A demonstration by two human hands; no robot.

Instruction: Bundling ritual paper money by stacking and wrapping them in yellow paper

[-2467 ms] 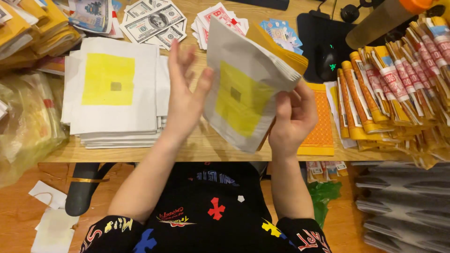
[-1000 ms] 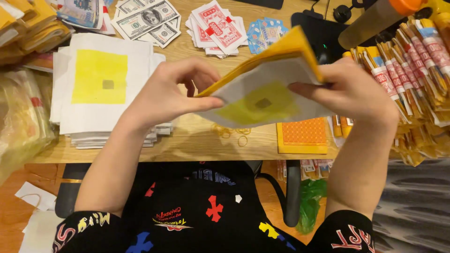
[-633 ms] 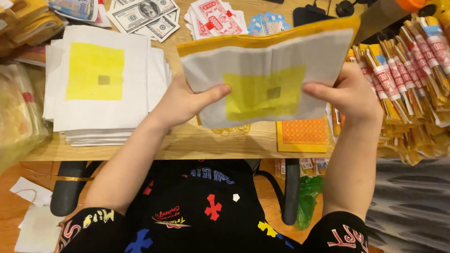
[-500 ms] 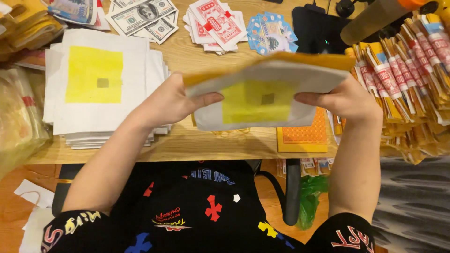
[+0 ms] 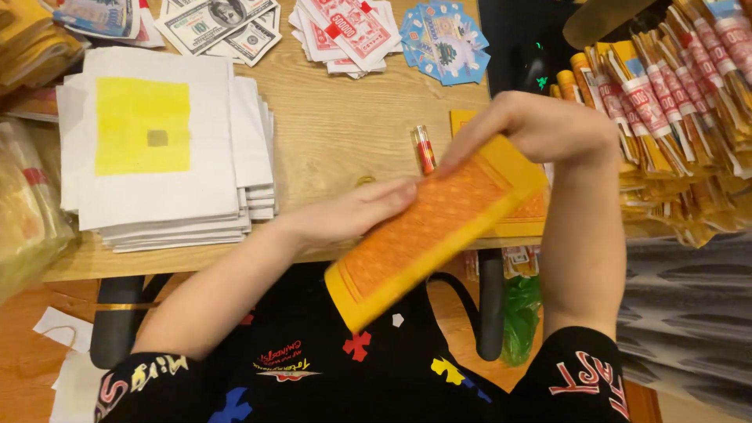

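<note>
I read the folded paper packet (image 5: 439, 235) as orange with a fine dotted pattern and a plain yellow border. The stack of sheets (image 5: 164, 149) is white, its top sheet bearing a yellow square with a small grey-green square at centre. The banknote-style papers (image 5: 219, 23) are grey-green; the card pile (image 5: 345, 31) is red and white; the round papers (image 5: 442, 43) are blue. The bench (image 5: 345, 117) shows light wood grain.

Both hands pressing folded orange paper (image 5: 435, 235), probably flattened
</note>
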